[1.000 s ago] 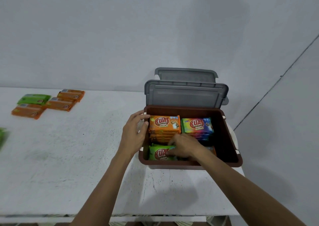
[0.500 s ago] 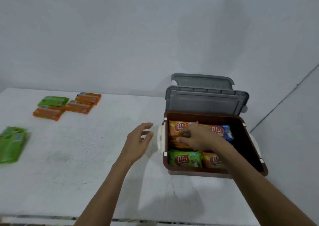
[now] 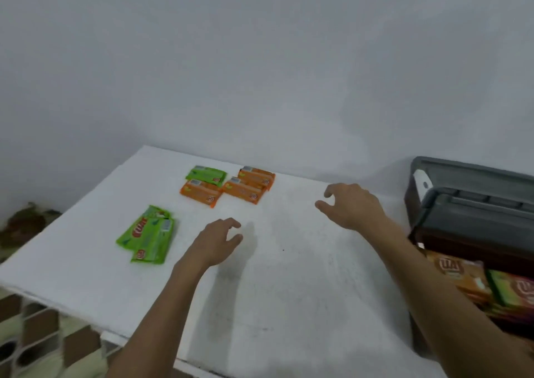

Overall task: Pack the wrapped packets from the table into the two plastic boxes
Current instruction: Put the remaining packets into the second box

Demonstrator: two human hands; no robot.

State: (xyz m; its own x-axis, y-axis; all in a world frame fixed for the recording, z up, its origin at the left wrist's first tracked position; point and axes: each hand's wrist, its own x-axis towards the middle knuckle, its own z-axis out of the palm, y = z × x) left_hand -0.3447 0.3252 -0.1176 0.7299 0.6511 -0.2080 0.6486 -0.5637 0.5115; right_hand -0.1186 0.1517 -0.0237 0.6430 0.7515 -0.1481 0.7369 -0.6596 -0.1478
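Left hand and right hand hover above the tabletop left of the brown box, fingers loosely curled, holding nothing; green packets and orange packets lie farther left.

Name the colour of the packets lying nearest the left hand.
Those packets are bright green with a red logo; head view.

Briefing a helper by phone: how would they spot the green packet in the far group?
On the white table, find the group of four packets nearest the wall. The green packet is its far-left one. Its three neighbours are orange; the other green packets lie apart, nearer the left hand.
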